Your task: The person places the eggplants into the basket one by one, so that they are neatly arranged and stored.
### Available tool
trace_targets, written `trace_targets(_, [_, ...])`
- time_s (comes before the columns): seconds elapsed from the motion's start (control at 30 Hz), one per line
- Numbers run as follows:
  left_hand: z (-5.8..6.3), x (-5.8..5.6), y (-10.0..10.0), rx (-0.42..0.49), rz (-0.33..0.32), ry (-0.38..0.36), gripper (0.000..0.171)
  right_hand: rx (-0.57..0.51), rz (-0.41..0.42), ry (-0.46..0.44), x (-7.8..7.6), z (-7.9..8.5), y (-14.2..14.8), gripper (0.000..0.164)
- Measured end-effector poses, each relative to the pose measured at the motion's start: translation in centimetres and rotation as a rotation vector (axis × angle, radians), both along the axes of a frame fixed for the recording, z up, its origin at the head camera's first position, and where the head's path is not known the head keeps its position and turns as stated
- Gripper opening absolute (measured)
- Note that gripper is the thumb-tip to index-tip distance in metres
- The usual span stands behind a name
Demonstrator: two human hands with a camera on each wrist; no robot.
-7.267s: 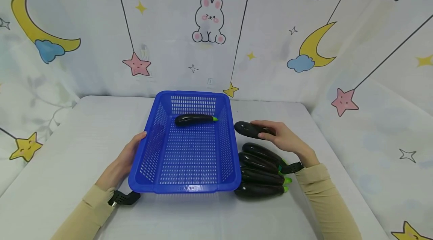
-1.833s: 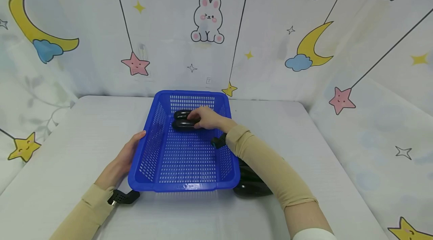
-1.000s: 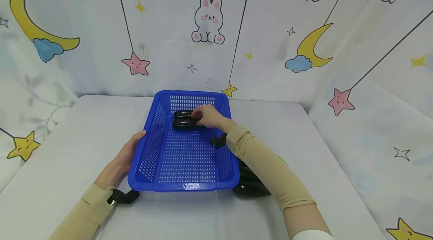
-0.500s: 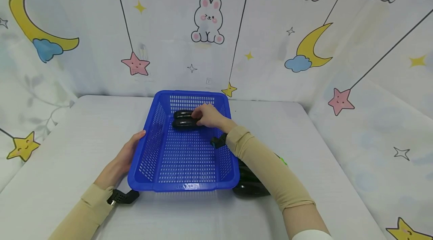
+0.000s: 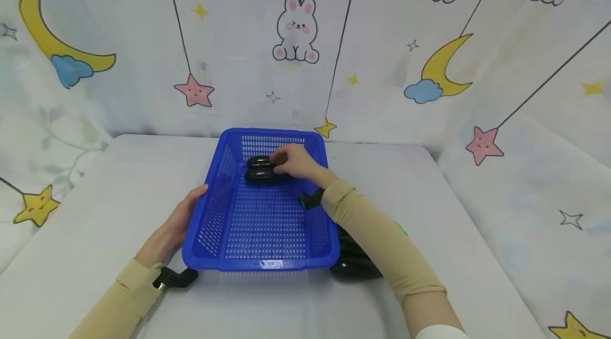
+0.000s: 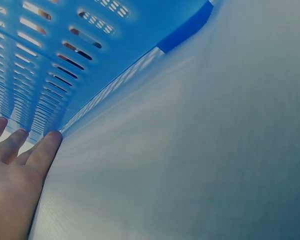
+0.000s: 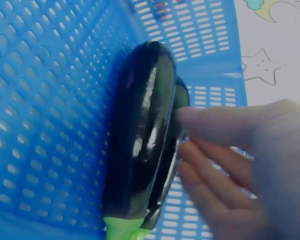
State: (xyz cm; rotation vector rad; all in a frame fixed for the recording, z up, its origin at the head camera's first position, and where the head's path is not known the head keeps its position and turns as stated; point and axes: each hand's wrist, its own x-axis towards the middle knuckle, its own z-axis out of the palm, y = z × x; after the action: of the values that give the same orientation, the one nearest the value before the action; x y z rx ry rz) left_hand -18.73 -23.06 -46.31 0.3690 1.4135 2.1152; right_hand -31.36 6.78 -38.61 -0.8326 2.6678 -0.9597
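Observation:
Two dark eggplants lie side by side in the far part of a blue perforated basket [image 5: 258, 222]. The nearer eggplant [image 7: 137, 135] shows whole in the right wrist view but for its green stem end, cut by the frame. Behind it the farther eggplant [image 7: 169, 170] is partly covered. My right hand [image 5: 298, 162] is over their right ends, its thumb and fingers apart and holding nothing. My left hand [image 5: 179, 217] rests against the basket's left side, a fingertip at the rim. In the left wrist view its fingers [image 6: 45, 152] are fairly straight along the outer wall.
Several more eggplants [image 5: 355, 267] lie on the white table [image 5: 406, 180] right of the basket, partly hidden by my right forearm [image 5: 382, 243]. A white printed cloth [image 5: 248, 36] hangs behind the table.
The eggplant that my right hand held on the table's right now lies in the basket beside the first one. Most recently the right hand has loosened and lifted slightly off it.

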Motion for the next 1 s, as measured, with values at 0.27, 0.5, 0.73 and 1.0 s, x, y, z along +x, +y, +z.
trace_targets(0.27, [-0.1, 0.0, 0.3, 0.052, -0.025, -0.022, 0.056, -0.044, 0.067, 0.043, 1.7, 3.3, 0.5, 0.033])
trace_targets(0.5, [0.0, 0.0, 0.0, 0.007, 0.003, -0.022, 0.06, -0.038, 0.121, 0.114, 3.8, 5.8, 1.8, 0.03])
trace_targets(0.73, [0.0, 0.1, 0.1, 0.007, 0.004, -0.032, 0.06, -0.097, 0.152, 0.161, 5.6, 6.4, 4.3, 0.029])
trace_targets(1.0, [-0.1, 0.0, 0.1, -0.031, 0.038, -0.014, 0.062, -0.168, 0.123, 0.173, 7.4, 6.3, 7.3, 0.03])
